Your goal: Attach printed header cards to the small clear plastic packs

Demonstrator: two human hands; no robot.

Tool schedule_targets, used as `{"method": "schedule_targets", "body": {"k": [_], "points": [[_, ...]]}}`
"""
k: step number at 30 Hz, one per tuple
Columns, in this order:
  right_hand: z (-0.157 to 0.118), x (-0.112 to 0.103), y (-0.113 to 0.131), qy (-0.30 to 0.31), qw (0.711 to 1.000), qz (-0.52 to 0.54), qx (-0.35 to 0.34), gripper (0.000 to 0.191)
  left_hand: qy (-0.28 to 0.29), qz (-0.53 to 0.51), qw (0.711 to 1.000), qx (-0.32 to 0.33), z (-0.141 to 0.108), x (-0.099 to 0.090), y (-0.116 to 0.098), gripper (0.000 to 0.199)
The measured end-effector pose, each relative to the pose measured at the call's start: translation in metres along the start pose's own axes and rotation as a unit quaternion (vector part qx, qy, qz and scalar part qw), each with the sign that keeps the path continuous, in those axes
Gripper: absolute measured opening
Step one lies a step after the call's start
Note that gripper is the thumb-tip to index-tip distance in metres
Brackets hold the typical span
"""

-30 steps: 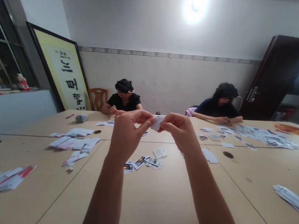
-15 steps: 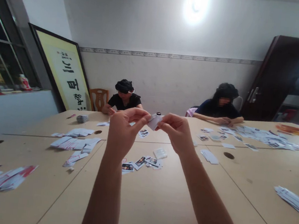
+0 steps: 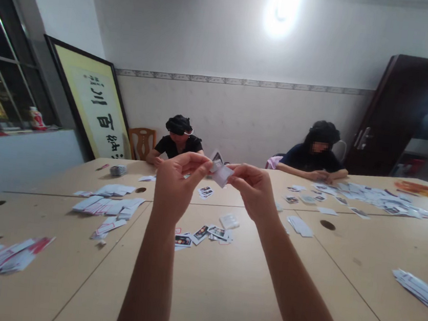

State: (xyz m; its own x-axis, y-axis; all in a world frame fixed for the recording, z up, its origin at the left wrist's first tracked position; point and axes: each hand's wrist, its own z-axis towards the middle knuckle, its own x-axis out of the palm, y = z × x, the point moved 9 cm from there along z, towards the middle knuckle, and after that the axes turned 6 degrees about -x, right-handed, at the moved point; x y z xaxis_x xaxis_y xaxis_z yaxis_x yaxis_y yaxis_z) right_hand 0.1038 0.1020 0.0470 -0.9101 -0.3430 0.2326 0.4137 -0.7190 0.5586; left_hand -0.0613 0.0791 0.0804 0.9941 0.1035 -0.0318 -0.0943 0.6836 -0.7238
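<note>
Raised over the table, my left hand (image 3: pixel 176 179) is closed, thumb and fingers pinching a small photo card (image 3: pixel 217 159) with a dark picture. My right hand (image 3: pixel 251 186) is also closed, gripping the edge of a thin whitish sleeve-like piece (image 3: pixel 221 176). Card and piece meet between my fingertips; whether the card is inside or just against it I cannot tell. Below my hands, several printed photo cards (image 3: pixel 200 234) lie loosely on the table beside a clear plastic pack (image 3: pixel 229 220).
White paper slips lie in piles at left (image 3: pixel 106 205) and near left (image 3: pixel 5 260). A slip stack (image 3: pixel 419 292) is at right. Many cards (image 3: pixel 383 198) spread at far right. Two people sit opposite, one left (image 3: pixel 179 143), one right (image 3: pixel 315 156). The table (image 3: pixel 214 294) has round holes.
The dark picture of the card now shows above the whitish piece, between my hands. Both hands stay in nearly the same place, with the fingertips slightly shifted.
</note>
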Motion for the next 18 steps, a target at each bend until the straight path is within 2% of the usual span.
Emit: {"method": "schedule_targets", "body": {"k": [9,18], "points": [[0.0005,0.0026,-0.0008,0.014,0.999,0.028,0.014,0.017,0.019,-0.043,0.999,0.005,0.0039,0.0004,0.0043,0.013],[0.0011,0.0045,-0.0015,0.011,0.998,0.047,0.033,0.015,0.004,-0.062,0.998,-0.006,0.0058,-0.0028,0.009,0.013]]}}
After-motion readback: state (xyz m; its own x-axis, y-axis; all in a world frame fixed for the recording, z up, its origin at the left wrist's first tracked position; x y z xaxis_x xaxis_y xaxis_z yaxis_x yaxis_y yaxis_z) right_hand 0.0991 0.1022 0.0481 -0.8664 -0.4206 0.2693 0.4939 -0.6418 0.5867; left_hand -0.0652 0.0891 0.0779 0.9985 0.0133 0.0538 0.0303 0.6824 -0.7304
